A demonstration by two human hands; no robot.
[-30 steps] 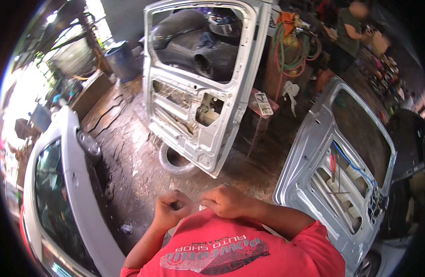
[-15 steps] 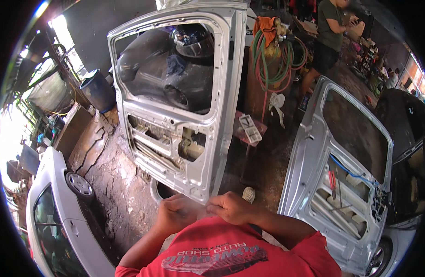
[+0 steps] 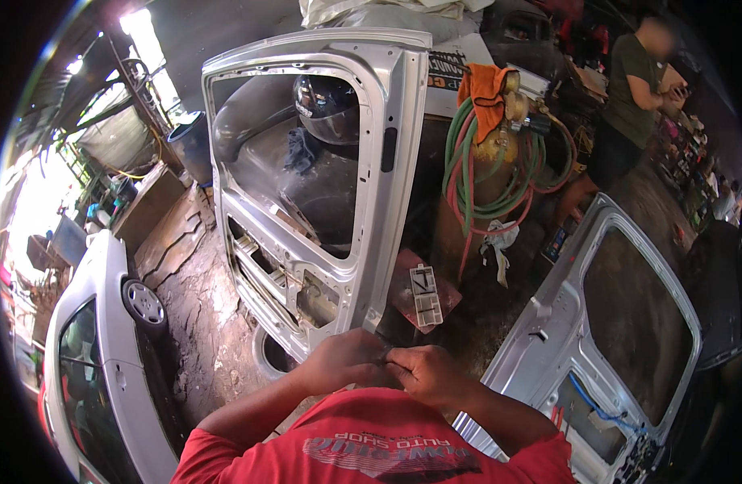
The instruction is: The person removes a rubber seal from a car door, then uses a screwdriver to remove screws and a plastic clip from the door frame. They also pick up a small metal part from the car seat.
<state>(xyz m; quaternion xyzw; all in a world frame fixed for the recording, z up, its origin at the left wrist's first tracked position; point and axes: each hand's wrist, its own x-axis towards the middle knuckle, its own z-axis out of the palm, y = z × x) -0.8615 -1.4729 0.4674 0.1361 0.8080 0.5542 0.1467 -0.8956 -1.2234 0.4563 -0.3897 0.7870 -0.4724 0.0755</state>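
Observation:
My left hand [image 3: 343, 360] and my right hand [image 3: 426, 374] meet in front of my red shirt [image 3: 347, 423], fingers curled in toward each other. Thumb and forefinger of the right hand are pinched at the left fingertips. Something small and dark may be between them, but I cannot make out what. Just beyond the hands stands a bare silver car door frame [image 3: 399, 189], its lower edge close to my fingers. A small divided plastic box [image 3: 426, 298] with dark pieces in it lies on a reddish stool [image 3: 403, 282] past the door.
Another silver door [image 3: 569, 319] leans at the right, blue cable along its inside. Green and red hoses [image 3: 460, 173] and an orange cloth [image 3: 485, 93] hang on a gas cylinder [image 3: 500, 153]. A white car [image 3: 113, 355] stands left. A person [image 3: 633, 97] stands at the far right.
My hands have come together, with the right fingers now touching the left. The view has shifted, so the silver door appears at a different angle and the hoses and box sit lower.

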